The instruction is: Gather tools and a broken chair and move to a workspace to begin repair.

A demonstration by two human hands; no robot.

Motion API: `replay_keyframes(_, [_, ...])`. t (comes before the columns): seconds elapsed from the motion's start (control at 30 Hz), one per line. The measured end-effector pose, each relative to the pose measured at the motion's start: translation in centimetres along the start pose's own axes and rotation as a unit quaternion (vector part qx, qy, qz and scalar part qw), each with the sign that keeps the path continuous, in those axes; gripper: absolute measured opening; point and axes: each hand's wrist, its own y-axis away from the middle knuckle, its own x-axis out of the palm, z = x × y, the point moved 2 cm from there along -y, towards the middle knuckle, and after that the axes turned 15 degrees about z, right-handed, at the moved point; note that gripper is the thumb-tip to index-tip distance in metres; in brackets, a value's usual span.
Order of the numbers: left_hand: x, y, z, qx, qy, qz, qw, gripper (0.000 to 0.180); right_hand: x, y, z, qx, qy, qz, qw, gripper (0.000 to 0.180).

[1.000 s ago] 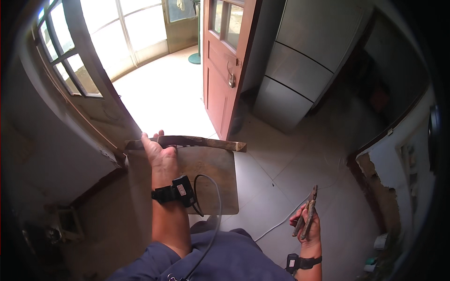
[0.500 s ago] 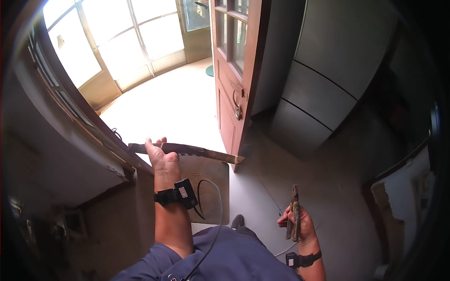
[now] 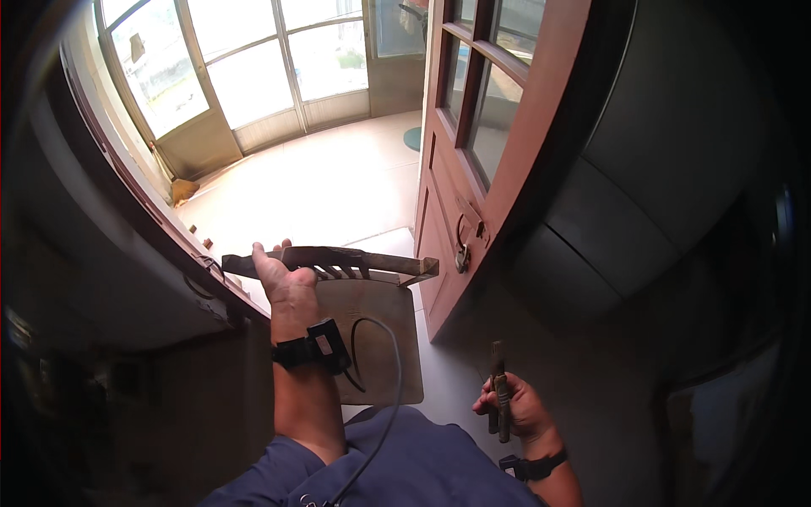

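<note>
My left hand (image 3: 291, 279) is closed round the dark top rail of a wooden chair (image 3: 376, 338). The chair's slats show just under that rail, and its flat, worn seat lies below, beside my wrist. Its legs are hidden. On the lower right, my right hand (image 3: 525, 410) grips pliers (image 3: 500, 389) by their worn handles, jaws pointing up and away from me. The two hands are well apart.
A reddish wooden door (image 3: 507, 152) with glass panes stands open on the right, a padlock (image 3: 462, 258) hanging at its latch. The door frame (image 3: 127, 194) rises on the left. Beyond lies a bright tiled floor (image 3: 312, 186). A grey cabinet-like surface (image 3: 642, 194) is behind the door.
The doorway and door look closer and larger, and the view has shifted toward them. My left hand still holds the chair. My right hand, with the pliers, has come slightly inward.
</note>
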Motion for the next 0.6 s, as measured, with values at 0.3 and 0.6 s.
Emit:
replay_keyframes(0.3, [4.8, -7.4, 2.2, -0.006, 0.046, -0.037, 0.998, 0.036, 0.5, -10.5, 2.4, 0.049, 0.000, 0.065, 0.997, 0.015])
replay_keyframes(0.6, [6.9, -14.9, 1.6, 0.006, 0.035, -0.061, 0.998, 0.038, -0.1, -22.6, 6.0, 0.106, 0.064, 0.146, 0.982, 0.020])
